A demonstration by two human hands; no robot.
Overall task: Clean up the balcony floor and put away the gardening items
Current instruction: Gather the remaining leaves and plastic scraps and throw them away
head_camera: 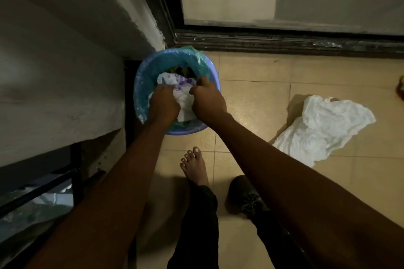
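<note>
A blue round bin with a green-blue liner stands on the tiled floor in the corner by the wall. Inside it lies a crumpled white plastic bag with purple print on top of dark green leaves. My left hand grips the bag's left side. On the bag's right side my right hand grips it too. Both hands are inside the bin's mouth.
A second crumpled white plastic sheet lies on the beige tiles to the right. A sliding door track runs along the back. My bare foot stands just before the bin. A dark railing is at lower left.
</note>
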